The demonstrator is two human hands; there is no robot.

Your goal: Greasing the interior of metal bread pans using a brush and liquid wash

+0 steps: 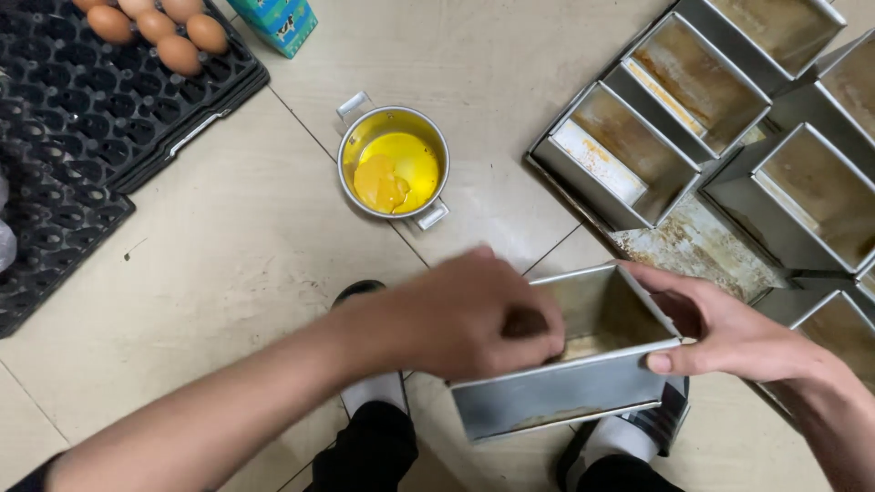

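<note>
Two hands (474,314) (729,333) hold one loaf tin (565,392); five eggs (155,27) nearby.

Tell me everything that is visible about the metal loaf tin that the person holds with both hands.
The loaf tin is a rectangular, straight-walled pan of dull grey metal, with brownish stains inside. It is held above the tiled floor, over the person's feet, tilted with its open top facing away. The left hand reaches inside it at the left end, and the right hand grips the right rim, thumb on the near edge.
</note>
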